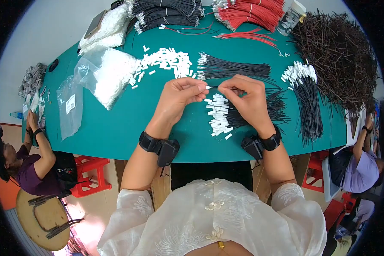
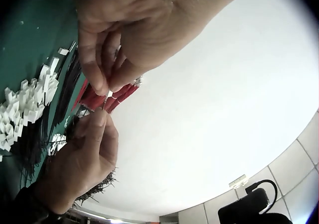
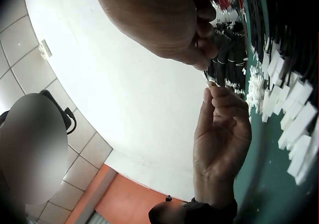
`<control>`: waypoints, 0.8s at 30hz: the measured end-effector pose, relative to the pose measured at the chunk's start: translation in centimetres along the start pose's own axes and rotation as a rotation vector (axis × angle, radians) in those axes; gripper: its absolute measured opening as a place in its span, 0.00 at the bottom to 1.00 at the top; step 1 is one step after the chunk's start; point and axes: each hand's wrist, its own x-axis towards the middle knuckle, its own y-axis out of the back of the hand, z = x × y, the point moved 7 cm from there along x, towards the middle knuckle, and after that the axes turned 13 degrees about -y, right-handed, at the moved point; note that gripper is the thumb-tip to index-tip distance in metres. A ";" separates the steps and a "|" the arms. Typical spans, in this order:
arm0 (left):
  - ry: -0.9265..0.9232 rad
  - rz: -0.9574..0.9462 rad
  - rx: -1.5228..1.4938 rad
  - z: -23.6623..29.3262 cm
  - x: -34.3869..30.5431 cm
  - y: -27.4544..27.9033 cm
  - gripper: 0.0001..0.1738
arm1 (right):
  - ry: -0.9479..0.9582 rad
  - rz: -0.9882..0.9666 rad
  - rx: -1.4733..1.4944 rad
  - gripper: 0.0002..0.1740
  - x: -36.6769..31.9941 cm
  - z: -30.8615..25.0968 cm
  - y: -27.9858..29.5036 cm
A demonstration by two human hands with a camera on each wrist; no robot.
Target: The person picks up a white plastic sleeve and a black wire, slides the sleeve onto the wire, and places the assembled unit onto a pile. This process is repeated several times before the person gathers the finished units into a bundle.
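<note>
In the head view, the left hand (image 1: pixel 181 96) pinches a small white connector (image 1: pixel 208 87) between thumb and fingertips. Close on its right, the right hand (image 1: pixel 247 98) pinches a thin black wire (image 1: pixel 214 87) that meets the connector. Both wrist views show the two sets of fingertips nearly touching around these small parts; how deep the wire sits in the connector cannot be told. Below the hands lies a bundle of black wires with white connectors (image 1: pixel 219 115) on their ends. Loose white connectors (image 1: pixel 168 58) are heaped beyond the left hand.
Black wires (image 1: pixel 239 69) lie behind the hands, and another connector-tipped bundle (image 1: pixel 308 106) to the right. Red wires (image 1: pixel 249 13), a clear jar (image 1: pixel 290 19) and a dark tangled pile (image 1: pixel 337 55) are farther back. Plastic bags (image 1: pixel 111 77) lie left. People sit at both sides.
</note>
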 end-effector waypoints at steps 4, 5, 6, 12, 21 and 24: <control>-0.007 -0.010 -0.007 -0.2 0.1 0.0 0.09 | -0.031 -0.009 0.012 0.03 0.0 0.3 0.0; -0.013 -0.010 -0.001 -0.2 0.1 0.0 0.09 | -0.053 -0.017 0.024 0.03 0.1 0.5 -0.1; -0.019 -0.011 0.006 -0.2 0.1 0.0 0.09 | -0.075 -0.025 0.037 0.03 0.1 0.7 -0.2; -0.058 -0.009 0.028 0.0 0.0 -0.3 0.09 | -0.222 -0.057 0.125 0.04 0.0 2.1 -0.6; -0.105 0.006 0.076 0.5 -0.1 -0.3 0.09 | -0.226 -0.073 0.169 0.04 -0.1 2.1 -1.0; -0.102 0.000 0.078 0.4 0.0 -0.5 0.09 | -0.227 -0.058 0.169 0.04 -0.1 2.3 -0.9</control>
